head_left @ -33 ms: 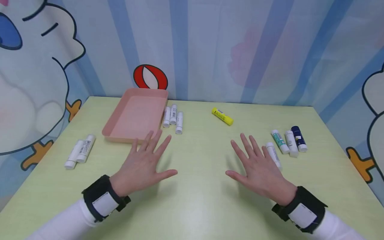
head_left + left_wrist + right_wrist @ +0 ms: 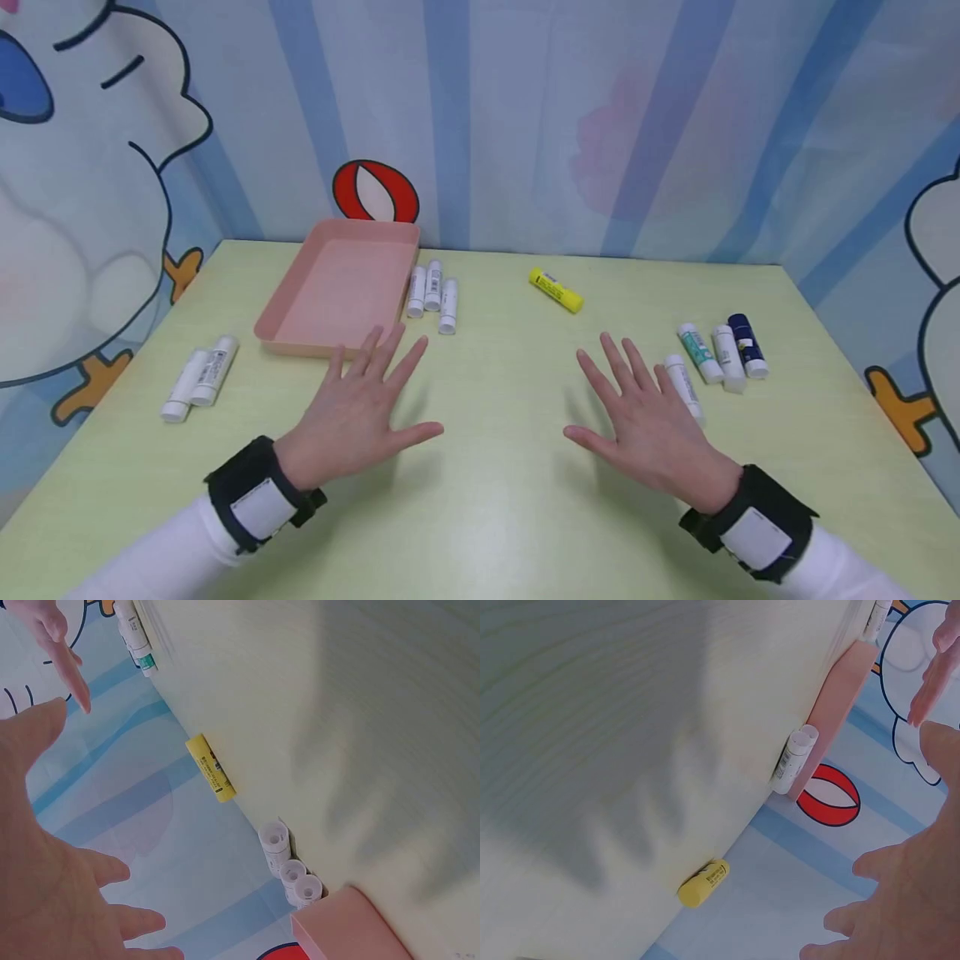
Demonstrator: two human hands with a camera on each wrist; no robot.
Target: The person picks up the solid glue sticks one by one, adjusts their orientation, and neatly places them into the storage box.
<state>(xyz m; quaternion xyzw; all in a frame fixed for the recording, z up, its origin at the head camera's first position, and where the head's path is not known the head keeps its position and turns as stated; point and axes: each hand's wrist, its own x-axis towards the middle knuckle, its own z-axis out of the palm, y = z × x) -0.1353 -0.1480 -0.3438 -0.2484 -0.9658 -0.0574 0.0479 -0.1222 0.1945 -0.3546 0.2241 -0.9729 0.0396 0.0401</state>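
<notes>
My left hand hovers over the table with its fingers spread, just in front of a pink tray. Nothing is in its grasp. Held out the same way, my right hand has spread fingers and is empty. Beyond its little finger lies a white glue stick, partly hidden by that hand. A yellow glue stick lies on its side towards the back, between the two hands. It also shows in the left wrist view as a yellow tube.
Three white glue sticks lie right of the tray. Two more white sticks lie at the left. Towards the right, a teal glue stick, a white one and a navy one lie together. A patterned curtain stands behind the table.
</notes>
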